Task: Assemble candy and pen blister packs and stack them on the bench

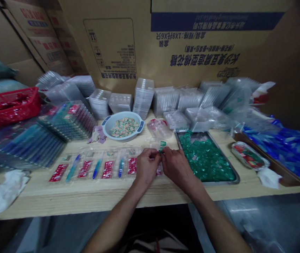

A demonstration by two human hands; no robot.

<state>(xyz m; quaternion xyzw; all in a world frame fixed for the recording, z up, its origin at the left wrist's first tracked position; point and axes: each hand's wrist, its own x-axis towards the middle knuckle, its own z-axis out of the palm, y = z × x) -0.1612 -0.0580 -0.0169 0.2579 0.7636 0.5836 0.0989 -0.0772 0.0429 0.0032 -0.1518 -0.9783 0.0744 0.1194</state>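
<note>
Left hand (147, 166), right hand (176, 165): both narrow, fingertips meeting at green foil-wrapped piece (161, 144), 12 o'clock of hands; bearing hand not told. Piece judged light, thin, slippery; best taken by edge. Red sachets (107, 169) at 9 o'clock; steel tray (205, 183) at 3; blue-handled bowl (120, 139) at 11; stacked clear plastic trays (143, 98) at 12.

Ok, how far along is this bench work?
Done: a stack of filled clear plastic trays at left. In hand: left hand and right hand work a green-wrapped piece at a tray row. Remaining: a steel tray heaped with green pieces, and unfilled clear trays stacked behind.
</note>
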